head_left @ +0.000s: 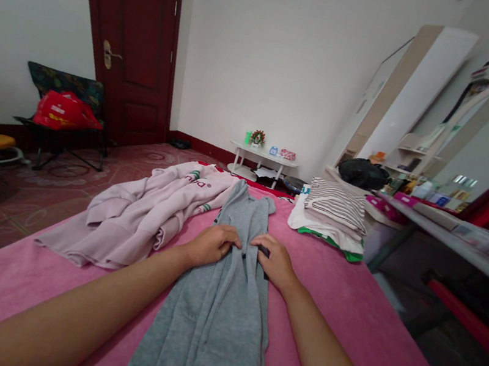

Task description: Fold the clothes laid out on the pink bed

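Observation:
A long grey garment (216, 327) of soft knit cloth lies lengthwise on a pink blanket (325, 319), narrower at its far end; whether it is trousers or a top I cannot tell. My left hand (215, 244) pinches its left side about midway along. Across from it, my right hand (273, 262) grips the right side, fingers curled at the edge, with something small and dark showing by the fingers. Between the hands the cloth is bunched into lengthwise creases. To the left is a pale pink sweatshirt (147, 211) with dark lettering and green-striped cuffs, spread out with wrinkles.
A stack of folded clothes (332, 215) sits at the blanket's right far side. Close on the right stands a cluttered table (453, 238). Farther off are a low white table (271, 157) and a folding chair (63, 80) bearing a red bag (66, 111).

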A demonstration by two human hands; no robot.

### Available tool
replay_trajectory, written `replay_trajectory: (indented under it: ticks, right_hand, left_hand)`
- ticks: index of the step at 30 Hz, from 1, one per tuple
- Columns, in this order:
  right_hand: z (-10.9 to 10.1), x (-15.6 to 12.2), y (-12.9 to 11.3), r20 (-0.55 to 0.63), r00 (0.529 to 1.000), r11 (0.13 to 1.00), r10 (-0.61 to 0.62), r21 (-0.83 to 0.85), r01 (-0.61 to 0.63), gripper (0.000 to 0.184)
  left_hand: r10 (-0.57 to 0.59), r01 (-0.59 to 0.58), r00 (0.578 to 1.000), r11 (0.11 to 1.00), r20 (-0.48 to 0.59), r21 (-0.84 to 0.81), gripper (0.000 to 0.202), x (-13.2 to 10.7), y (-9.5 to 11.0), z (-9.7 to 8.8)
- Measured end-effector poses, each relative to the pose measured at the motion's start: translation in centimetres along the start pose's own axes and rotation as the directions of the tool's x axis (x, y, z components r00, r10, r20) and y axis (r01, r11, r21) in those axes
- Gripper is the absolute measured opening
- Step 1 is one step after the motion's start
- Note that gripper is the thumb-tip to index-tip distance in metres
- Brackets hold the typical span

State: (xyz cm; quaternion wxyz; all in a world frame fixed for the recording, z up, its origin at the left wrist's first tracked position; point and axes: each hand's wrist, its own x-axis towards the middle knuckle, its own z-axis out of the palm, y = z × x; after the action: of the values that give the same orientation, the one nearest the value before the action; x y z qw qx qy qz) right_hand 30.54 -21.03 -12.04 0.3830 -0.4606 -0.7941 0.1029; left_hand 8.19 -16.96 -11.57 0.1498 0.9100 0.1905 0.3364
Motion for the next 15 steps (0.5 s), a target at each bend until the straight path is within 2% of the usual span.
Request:
replay_trajectory:
  ticks: [15]
  right_hand:
    - [-0.03,0.03,-0.12,-0.005,1.000,1.000,0.001,0.003,-0.001,0.037]
  left_hand:
    - [0.003,-0.003,1.000,1.000,-0.003,0.010,0.043,-0.08,-0.29,0.13]
